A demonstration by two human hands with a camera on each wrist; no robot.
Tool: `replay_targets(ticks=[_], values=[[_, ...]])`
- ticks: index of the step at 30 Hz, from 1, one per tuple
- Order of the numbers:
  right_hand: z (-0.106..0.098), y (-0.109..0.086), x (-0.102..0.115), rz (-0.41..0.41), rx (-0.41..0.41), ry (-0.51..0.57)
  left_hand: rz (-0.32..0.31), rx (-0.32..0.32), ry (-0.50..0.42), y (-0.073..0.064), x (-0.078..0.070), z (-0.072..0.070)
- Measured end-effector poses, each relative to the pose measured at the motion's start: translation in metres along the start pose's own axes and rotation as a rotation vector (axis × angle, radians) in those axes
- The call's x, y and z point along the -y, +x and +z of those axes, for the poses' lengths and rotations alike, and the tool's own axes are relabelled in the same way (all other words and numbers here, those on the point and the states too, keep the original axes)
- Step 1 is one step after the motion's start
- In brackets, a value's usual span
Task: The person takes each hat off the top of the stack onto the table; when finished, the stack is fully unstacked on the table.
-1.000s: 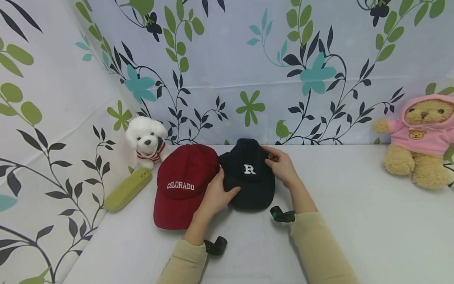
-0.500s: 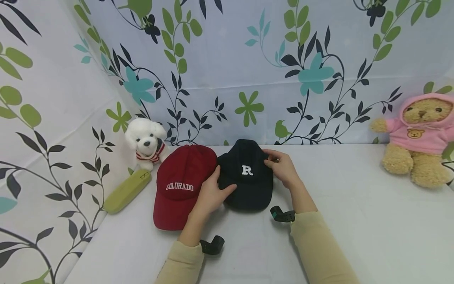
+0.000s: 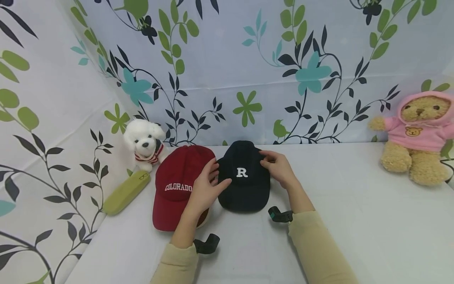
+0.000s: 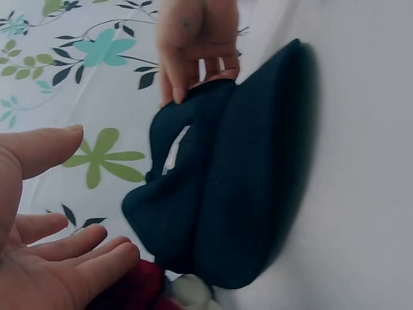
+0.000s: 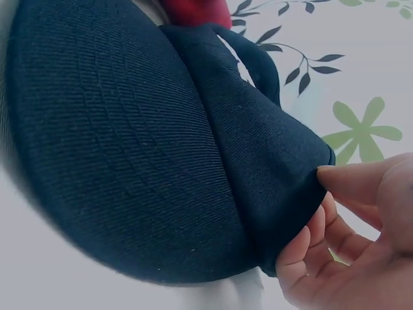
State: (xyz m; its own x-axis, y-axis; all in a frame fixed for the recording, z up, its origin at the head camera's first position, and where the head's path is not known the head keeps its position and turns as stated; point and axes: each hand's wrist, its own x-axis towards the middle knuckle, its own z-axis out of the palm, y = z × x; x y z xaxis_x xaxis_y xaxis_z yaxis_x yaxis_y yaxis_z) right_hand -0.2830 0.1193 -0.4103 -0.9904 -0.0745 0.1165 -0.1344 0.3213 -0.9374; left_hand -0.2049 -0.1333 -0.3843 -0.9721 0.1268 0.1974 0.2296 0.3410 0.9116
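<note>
A dark navy cap [image 3: 244,193] with a white letter R lies on the white table, its brim toward me. Its right edge is pinched by my right hand [image 3: 280,169], thumb on the outside and fingers tucked beneath, as the right wrist view shows on the cap [image 5: 129,148]. My left hand [image 3: 203,189] hovers over the gap between the two caps, fingers spread and apart from the navy one in the left wrist view. Left of it sits a red cap [image 3: 172,213] lettered COLORADO, partly covered by my left hand and forearm.
A green glasses case [image 3: 127,192] lies at the left, below a white plush dog [image 3: 143,138]. A teddy bear [image 3: 413,138] in a pink hoodie sits at the far right. Behind the table [image 3: 354,221] hangs a leaf-patterned cloth [image 3: 213,59].
My left hand has let go of the navy cap and moved left, away from its edge. The right hand keeps its pinch; the navy cap has shifted slightly left in view.
</note>
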Motion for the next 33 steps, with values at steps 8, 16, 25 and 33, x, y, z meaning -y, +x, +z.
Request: replay_targets(ticks=[8, 16, 25, 33], values=[[0.0, 0.0, 0.007, -0.028, -0.039, -0.009, 0.042, -0.018, -0.074, -0.004, -0.011, -0.014], [-0.001, -0.003, 0.018, -0.205, -0.053, -0.107, 0.09, -0.063, -0.079, -0.007, -0.016, -0.024], [0.005, -0.012, 0.038, -0.324, 0.019, -0.171, 0.142, -0.122, -0.058, -0.011, -0.016, -0.029], [0.019, -0.02, 0.048, -0.334, 0.064, -0.306, 0.174, -0.156, -0.059, -0.017, -0.012, -0.033]])
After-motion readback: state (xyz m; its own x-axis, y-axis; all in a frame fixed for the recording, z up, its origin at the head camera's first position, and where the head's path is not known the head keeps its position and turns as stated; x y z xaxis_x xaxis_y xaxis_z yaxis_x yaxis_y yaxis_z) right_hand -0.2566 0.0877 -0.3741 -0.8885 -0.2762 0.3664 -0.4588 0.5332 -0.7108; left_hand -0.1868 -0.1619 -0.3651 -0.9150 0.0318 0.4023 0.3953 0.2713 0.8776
